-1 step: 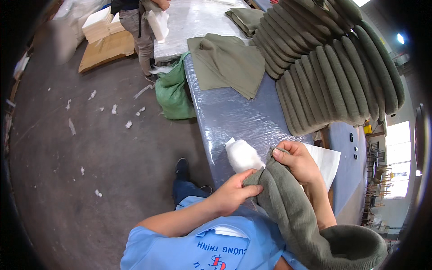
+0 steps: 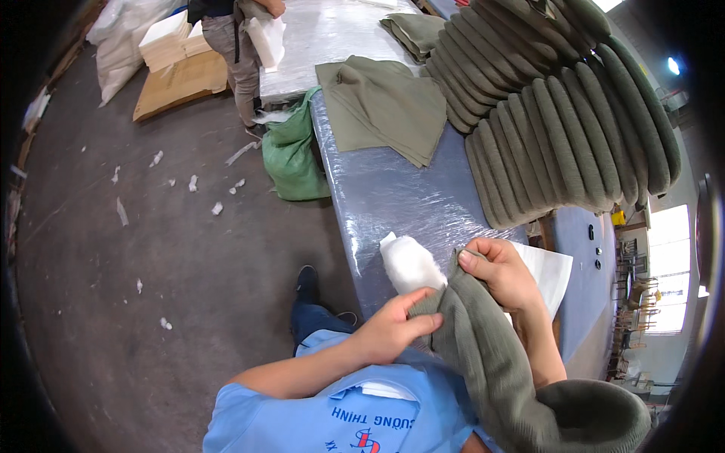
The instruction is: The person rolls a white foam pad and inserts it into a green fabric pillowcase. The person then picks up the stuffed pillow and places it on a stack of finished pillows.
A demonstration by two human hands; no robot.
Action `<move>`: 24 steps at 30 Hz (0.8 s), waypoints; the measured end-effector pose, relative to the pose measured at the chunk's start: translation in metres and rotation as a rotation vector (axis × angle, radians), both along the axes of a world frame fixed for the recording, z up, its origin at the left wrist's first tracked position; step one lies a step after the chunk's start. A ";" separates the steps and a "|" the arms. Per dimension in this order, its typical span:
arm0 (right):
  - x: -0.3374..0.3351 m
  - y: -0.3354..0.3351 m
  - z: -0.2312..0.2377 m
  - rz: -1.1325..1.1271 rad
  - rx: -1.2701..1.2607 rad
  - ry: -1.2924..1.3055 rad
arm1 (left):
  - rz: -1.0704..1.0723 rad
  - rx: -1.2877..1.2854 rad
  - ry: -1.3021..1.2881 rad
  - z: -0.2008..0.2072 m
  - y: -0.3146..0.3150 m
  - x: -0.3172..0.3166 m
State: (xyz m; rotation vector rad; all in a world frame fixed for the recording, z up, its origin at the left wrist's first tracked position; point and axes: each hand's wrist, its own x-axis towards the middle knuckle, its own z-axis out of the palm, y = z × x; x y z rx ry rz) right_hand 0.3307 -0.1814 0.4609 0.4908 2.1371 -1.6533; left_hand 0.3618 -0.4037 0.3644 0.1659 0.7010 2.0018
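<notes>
A long padded cushion (image 2: pixel 491 355) in grey-green ribbed fabric hangs from my hands and curls toward the lower right. My left hand (image 2: pixel 399 326) pinches a flap of its cover between thumb and fingers. On the other side of the opening, my right hand (image 2: pixel 497 272) grips the fabric edge with thumb against fingers. A fluffy white wad of stuffing (image 2: pixel 411 264) is beside the cushion's upper end, partly behind my left fingers; whether it touches the cushion I cannot tell. Just past my right hand is a white sheet (image 2: pixel 550 275).
A plastic-covered table (image 2: pixel 377 204) carries folded green fabric (image 2: pixel 385 109) and tall stacks of similar cushions (image 2: pixel 559 143) at the right. A green sack (image 2: pixel 291 162) leans at its left side. Beyond stands another person (image 2: pixel 240 64) near flat cardboard (image 2: pixel 181 87). White scraps (image 2: pixel 193 183) litter the floor.
The cover flap at my left fingers has shifted slightly, and the cushion's folds look a little different. My right hand keeps its hold.
</notes>
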 end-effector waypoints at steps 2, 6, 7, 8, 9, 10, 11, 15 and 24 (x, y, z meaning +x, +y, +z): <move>-0.004 -0.002 0.004 0.048 0.039 0.127 | -0.003 -0.013 0.027 0.022 -0.018 -0.007; -0.033 -0.012 -0.004 0.245 0.362 0.141 | 0.360 -0.052 -0.113 -0.009 0.000 -0.004; -0.036 -0.011 -0.012 0.282 0.313 0.072 | 0.433 -0.066 -0.172 -0.016 0.004 -0.007; -0.038 -0.010 -0.018 0.317 0.263 0.002 | 0.480 -0.137 -0.166 -0.022 0.008 -0.006; -0.039 -0.010 -0.025 0.356 0.211 -0.076 | 0.496 -0.209 -0.112 -0.030 0.012 -0.008; -0.040 -0.011 -0.031 0.371 0.218 -0.009 | 0.510 -0.282 -0.057 -0.037 0.014 -0.009; -0.044 -0.011 -0.035 0.389 0.302 0.013 | 0.521 -0.354 -0.002 -0.044 0.017 -0.009; -0.053 -0.015 -0.060 0.380 0.543 0.091 | 0.580 -0.572 0.123 -0.062 0.029 -0.020; -0.066 -0.025 -0.092 0.302 0.627 0.047 | 0.667 -0.779 0.292 -0.082 0.031 -0.037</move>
